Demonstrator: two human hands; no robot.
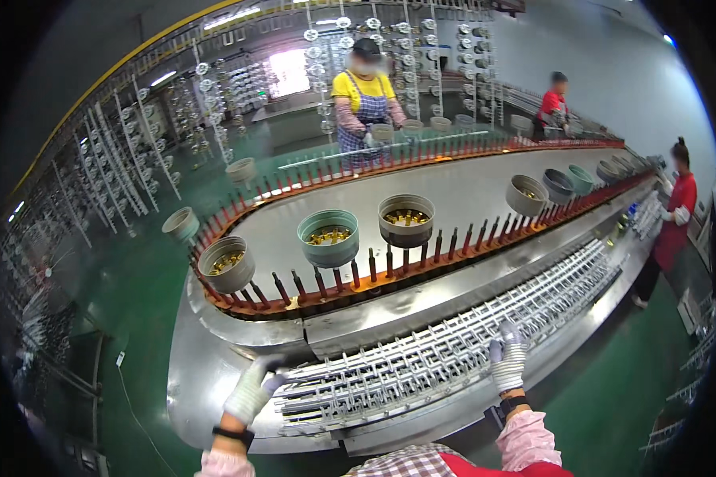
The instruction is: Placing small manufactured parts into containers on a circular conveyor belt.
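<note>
A pile of long silver metal racks with short cross pins [422, 358] lies lengthwise along the steel ledge in front of me. My left hand [251, 389], in a white knit glove with grey fingertips, is at the rack pile's left end. Its fingers and thumb are apart, the fingertips slightly smeared, and nothing shows between them. Over the near edge of the pile, right of its middle, is my right hand [509, 362] in a matching glove. Its fingers point away from me with the thumb apart; whether it touches a rack I cannot tell.
Beyond the ledge runs an orange-railed conveyor loop with upright dark-tipped spindles [371, 266]. Some carry round tubs of gold-coloured parts, including a green tub [328, 238] and a grey-brown tub [406, 221]. Co-workers stand at the far side [366, 107] and at right [676, 199].
</note>
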